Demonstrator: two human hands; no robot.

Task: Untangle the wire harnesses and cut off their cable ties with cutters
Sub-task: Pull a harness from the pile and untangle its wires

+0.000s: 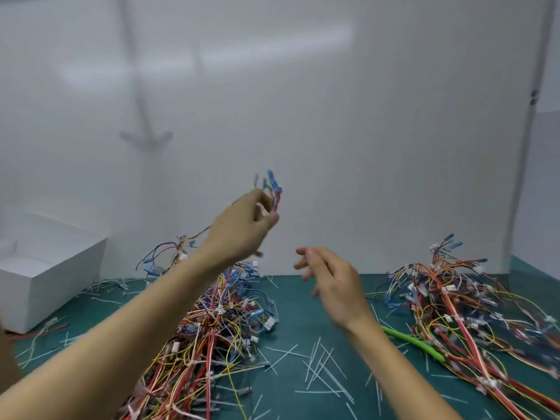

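Head view: above the left pile (218,328), the left hand (242,228) pinches a harness (272,189) by its blue terminals, raised high. The right hand (330,280) hangs loose, holding nothing. A hard pull could drag the tangle along or strain wires. Cutters (415,344) lie beside the right pile (454,298).

A strip of green mat (303,304) lies open between two wire heaps (218,325).

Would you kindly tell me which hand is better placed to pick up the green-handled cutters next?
Right. The right hand is empty and nearer the cutters; the left hand is raised, gripping a harness.
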